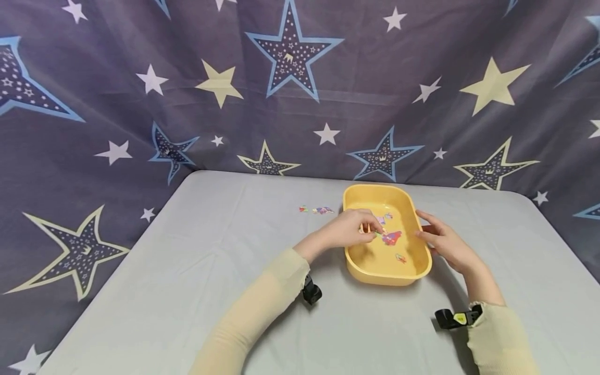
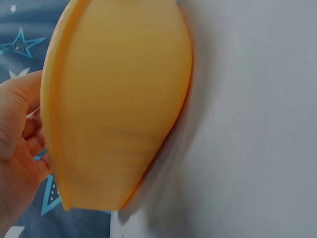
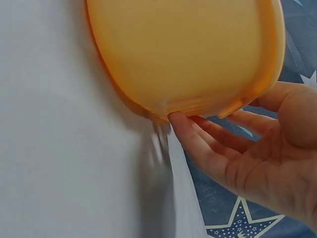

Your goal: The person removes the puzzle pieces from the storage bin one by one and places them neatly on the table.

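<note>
A yellow plastic basin [image 1: 375,278] stands on the table, with several small flat colourful pieces that look like jigsaw pieces [image 1: 391,238] scattered on its bottom. My left hand [image 1: 351,227] reaches over the basin's left rim, its bent fingertips pinching a small piece, partly hidden by the fingers. On the basin's right side, my right hand [image 1: 445,241] holds the wall, thumb at the rim and fingers along the outside. The right wrist view shows those fingertips [image 3: 179,121] against the basin's outer wall. The left wrist view shows the basin's outside [image 2: 116,99], which conceals the left fingertips.
Two loose groups of colourful pieces [image 1: 323,210] lie on the table left of the basin. A pale grey cloth [image 1: 187,281] covers the table. Behind it hangs a dark curtain with stars [image 1: 290,120]. Black straps [image 1: 311,290] sit at both wrists.
</note>
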`<action>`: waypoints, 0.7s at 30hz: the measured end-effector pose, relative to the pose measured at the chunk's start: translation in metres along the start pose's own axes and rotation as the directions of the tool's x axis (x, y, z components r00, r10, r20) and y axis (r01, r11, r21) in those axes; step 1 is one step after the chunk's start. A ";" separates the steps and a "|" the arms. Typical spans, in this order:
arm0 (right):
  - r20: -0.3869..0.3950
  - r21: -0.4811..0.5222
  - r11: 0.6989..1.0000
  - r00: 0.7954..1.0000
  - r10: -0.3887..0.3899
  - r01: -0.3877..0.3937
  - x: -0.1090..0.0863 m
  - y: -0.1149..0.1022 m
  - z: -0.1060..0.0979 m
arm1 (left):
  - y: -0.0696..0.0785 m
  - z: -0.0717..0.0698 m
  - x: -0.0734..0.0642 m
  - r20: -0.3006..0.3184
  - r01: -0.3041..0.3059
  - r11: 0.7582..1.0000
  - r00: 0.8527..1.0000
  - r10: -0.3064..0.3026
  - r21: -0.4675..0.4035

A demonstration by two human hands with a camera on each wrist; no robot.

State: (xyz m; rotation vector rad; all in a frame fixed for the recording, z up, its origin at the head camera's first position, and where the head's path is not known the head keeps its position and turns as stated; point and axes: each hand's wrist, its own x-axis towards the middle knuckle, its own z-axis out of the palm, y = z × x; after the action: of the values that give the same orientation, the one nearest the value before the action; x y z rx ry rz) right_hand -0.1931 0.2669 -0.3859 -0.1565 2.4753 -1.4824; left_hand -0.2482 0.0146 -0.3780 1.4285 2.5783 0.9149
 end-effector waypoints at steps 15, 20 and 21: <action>0.005 0.020 1.000 1.000 -0.001 0.001 -0.004 0.001 -0.003 | -0.023 -0.026 -0.016 -0.109 0.115 0.991 0.987 -0.121 -0.062; 0.002 0.024 1.000 1.000 0.000 0.000 -0.002 0.002 -0.001 | -0.037 -0.029 -0.026 -0.152 0.152 0.986 0.975 -0.160 -0.063; 0.003 0.025 1.000 1.000 0.000 0.000 -0.002 0.002 -0.001 | -0.040 -0.030 -0.028 -0.158 0.163 0.985 0.973 -0.171 -0.060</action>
State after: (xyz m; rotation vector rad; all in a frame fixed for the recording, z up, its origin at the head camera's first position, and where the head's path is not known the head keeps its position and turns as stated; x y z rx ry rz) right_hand -0.1913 0.2686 -0.3869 -0.1541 2.4539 -1.5111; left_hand -0.2720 -0.0375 -0.3804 1.1483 2.7209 1.0995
